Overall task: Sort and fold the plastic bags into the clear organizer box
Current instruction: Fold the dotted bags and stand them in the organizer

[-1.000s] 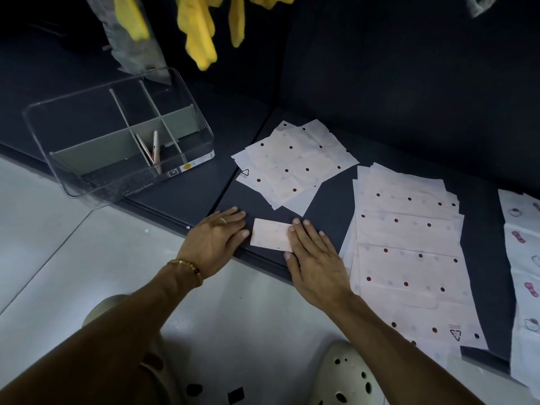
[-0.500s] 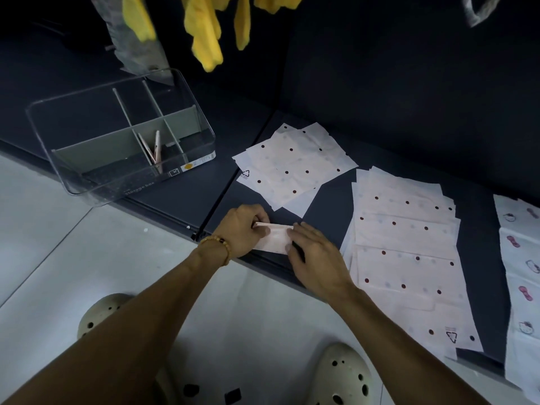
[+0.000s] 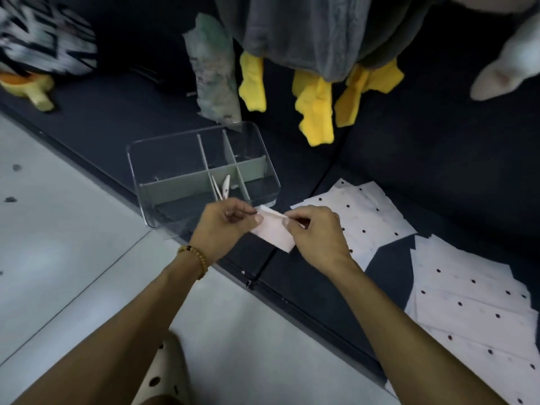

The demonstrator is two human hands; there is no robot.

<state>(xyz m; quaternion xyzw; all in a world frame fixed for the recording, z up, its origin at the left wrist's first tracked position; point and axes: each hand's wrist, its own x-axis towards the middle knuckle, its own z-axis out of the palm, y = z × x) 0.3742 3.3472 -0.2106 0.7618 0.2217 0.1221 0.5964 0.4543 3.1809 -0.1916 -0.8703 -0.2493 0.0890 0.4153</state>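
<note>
Surface: dark navy mat (image 3: 306, 282) laid over a pale tiled floor (image 3: 58, 258); a seam runs through the mat beside the box.
Room: dark backdrop; grey plush with yellow feet (image 3: 314, 112) hangs above the mat; a black-and-white patterned item (image 3: 43, 39) far left, blurred.
Container: clear organizer box (image 3: 201, 176) sits on the mat near its front edge, split by grey dividers into several compartments.
Contents: two folded bags (image 3: 222, 187) stand upright in one middle compartment; other compartments show nothing.
Loose stock: flat dotted bags (image 3: 371, 214) lie right of the box; a larger overlapping spread of dotted bags (image 3: 473, 311) lies further right, toward the frame edge.
Task item: small folded bag (image 3: 273, 232), pale pink, held off the mat just in front of the box's near right corner.
Left hand (image 3: 225, 226): fingers curled, pinching the folded bag's left end; beaded bracelet (image 3: 195, 258) on the wrist.
Right hand (image 3: 317, 232): fingers curled, pinching the bag's right end.
Footwear: pale perforated clog (image 3: 166, 372) at bottom edge.
</note>
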